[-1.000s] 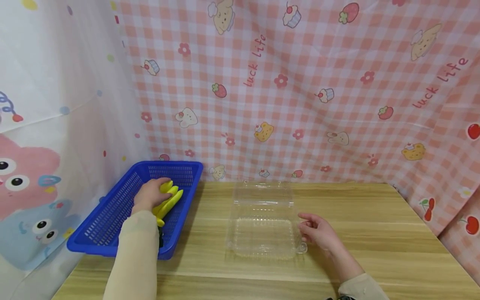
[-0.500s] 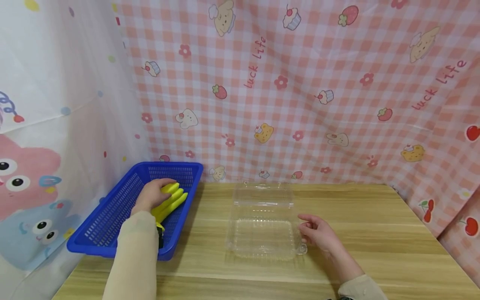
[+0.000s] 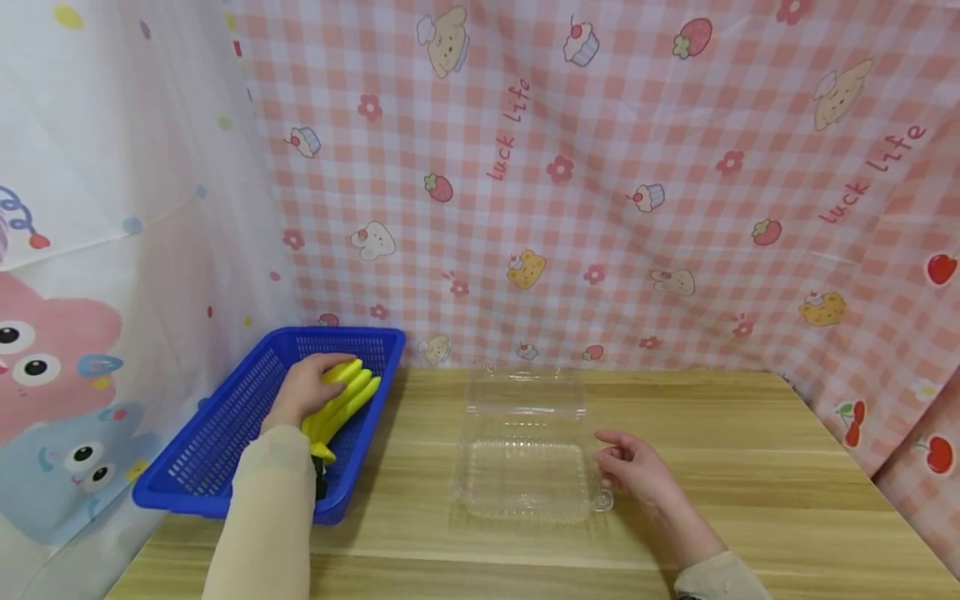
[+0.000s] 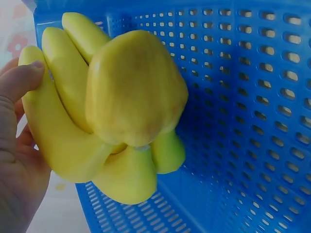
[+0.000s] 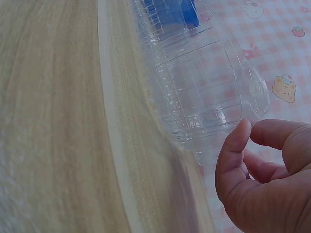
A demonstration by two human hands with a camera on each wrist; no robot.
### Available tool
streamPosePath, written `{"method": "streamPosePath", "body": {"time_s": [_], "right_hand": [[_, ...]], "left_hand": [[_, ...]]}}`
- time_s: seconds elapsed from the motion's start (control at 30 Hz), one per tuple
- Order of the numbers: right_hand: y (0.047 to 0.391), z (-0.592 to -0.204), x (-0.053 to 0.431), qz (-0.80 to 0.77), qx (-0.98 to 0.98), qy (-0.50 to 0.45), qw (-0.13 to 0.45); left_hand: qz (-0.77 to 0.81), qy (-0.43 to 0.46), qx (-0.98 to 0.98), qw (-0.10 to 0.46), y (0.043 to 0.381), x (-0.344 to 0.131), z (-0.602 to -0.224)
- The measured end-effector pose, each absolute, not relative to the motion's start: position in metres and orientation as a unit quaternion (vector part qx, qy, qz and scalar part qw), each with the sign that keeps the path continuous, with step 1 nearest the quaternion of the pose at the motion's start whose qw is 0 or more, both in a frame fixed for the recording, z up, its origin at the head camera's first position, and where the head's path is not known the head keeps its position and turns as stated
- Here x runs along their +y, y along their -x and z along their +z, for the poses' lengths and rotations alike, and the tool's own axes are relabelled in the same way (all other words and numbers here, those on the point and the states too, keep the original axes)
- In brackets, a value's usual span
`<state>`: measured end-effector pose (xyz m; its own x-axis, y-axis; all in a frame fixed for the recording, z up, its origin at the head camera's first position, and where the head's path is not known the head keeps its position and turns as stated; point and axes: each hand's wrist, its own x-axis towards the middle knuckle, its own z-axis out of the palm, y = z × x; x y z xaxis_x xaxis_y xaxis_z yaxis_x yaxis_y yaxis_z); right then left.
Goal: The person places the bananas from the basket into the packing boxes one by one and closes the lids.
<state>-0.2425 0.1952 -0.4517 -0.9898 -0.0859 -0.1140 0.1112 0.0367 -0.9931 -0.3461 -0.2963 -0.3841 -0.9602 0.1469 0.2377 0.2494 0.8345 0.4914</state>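
Observation:
In the blue basket (image 3: 386, 417), my left hand (image 3: 300, 390) grips a bunch of yellow bananas (image 3: 348, 408). The left wrist view shows the thumb on the outermost banana (image 4: 53, 121), other fingers partly hidden behind it, and the bunch's broad stem end (image 4: 136, 87) facing the camera. A clear plastic box (image 3: 525, 479) stands on the table with its lid (image 3: 525, 390) raised at the back. My right hand (image 3: 637, 467) is at the box's right edge; in the right wrist view its thumb and forefinger (image 5: 279, 133) come together at the rim and appear to pinch it.
The wooden table (image 3: 712, 433) extends to the right of the box. A pink checked cloth (image 3: 555, 208) hangs behind it, and a white printed cloth (image 3: 165, 275) hangs along the left beside the basket.
The bananas have shifted slightly right and up inside the basket, with more of the bunch showing beside my left hand. My right hand stays at the box.

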Motion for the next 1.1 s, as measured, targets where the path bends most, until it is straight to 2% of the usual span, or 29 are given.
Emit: {"method": "streamPosePath", "body": {"time_s": [0.77, 1.1], "right_hand": [[0.243, -0.452, 0.195, -0.691, 0.719, -0.011, 0.066], [0.243, -0.450, 0.195, -0.692, 0.718, -0.016, 0.068]], "left_hand": [[-0.270, 0.100, -0.945, 0.153, 0.347, -0.294, -0.374], [-0.245, 0.134, -0.935, 0.218, 0.347, -0.290, -0.366]]}}
